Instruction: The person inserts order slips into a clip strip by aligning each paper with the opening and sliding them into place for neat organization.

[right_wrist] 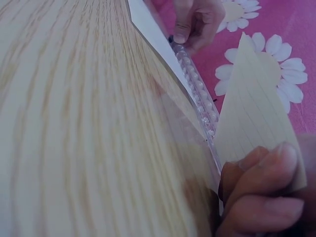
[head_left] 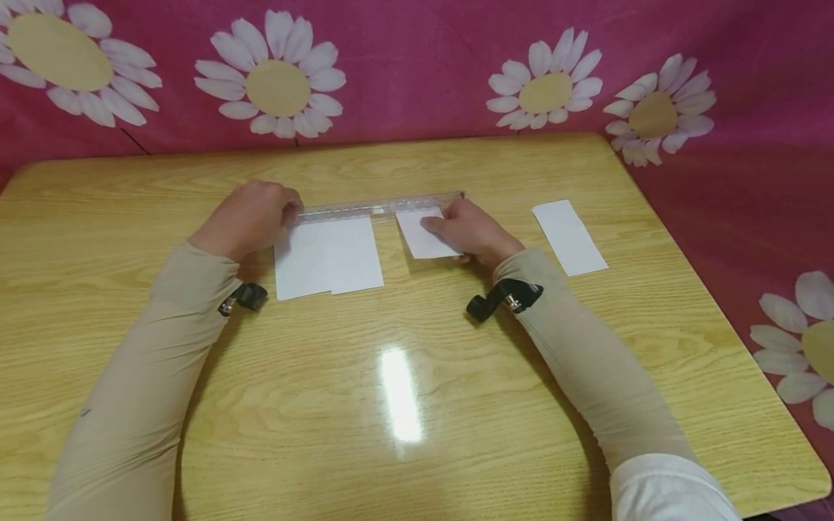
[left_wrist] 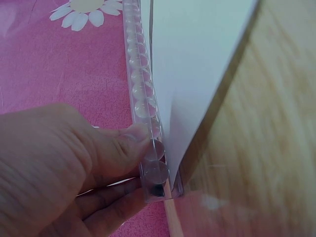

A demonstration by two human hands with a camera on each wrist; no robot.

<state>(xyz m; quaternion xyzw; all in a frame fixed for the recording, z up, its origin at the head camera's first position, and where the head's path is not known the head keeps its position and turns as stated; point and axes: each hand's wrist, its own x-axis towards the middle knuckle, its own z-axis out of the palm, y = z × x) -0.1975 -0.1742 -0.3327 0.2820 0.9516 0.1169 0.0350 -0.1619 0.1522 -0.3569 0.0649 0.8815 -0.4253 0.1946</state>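
A long clear plastic strip (head_left: 384, 208), with a row of clear round beads inside (left_wrist: 144, 91), runs across the far side of the table. My left hand (head_left: 250, 217) pinches its left end between thumb and fingers. Against its near edge are two slightly overlapping white cards (head_left: 302, 260); the left wrist view shows white card (left_wrist: 197, 54) meeting the strip's edge. My right hand (head_left: 478, 231) holds a smaller white card (head_left: 420, 242) near the strip's right end, thumb on top. Faint lines mark this card's other face (right_wrist: 256, 108). Whether the right fingers also touch the strip, I cannot tell.
Another white card (head_left: 570, 237) lies flat to the right of my right hand. The wooden table (head_left: 293, 405) has a bright light reflection near its middle. A pink cloth (head_left: 417, 65) printed with daisies hangs behind and along the right side.
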